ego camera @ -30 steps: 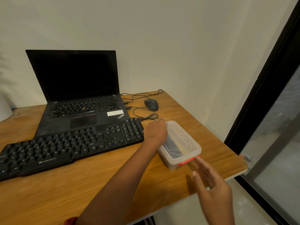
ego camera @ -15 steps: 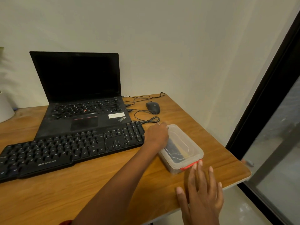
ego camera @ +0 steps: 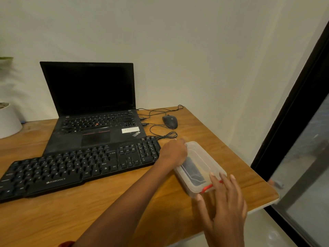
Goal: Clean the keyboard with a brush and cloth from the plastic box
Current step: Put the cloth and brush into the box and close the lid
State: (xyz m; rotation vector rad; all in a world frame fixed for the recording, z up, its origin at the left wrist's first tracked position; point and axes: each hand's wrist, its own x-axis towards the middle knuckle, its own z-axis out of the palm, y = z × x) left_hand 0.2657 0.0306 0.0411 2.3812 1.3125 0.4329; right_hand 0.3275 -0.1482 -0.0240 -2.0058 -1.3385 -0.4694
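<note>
A clear plastic box with its lid on lies on the wooden table, right of the black keyboard. A red clasp shows at its near end. Dark contents show dimly through the lid; I cannot make out a brush or cloth. My left hand grips the box's far left side, its fingers curled over the edge. My right hand reaches to the near end, and its straight fingertips touch the lid by the clasp.
An open black laptop stands behind the keyboard. A dark mouse and looped cables lie beyond the box. At the far left sits a white pot. The table's right edge is close to the box, with a dark window frame beyond.
My right hand has moved forward from beyond the table's front edge onto the near end of the box. My left hand has stayed on the box.
</note>
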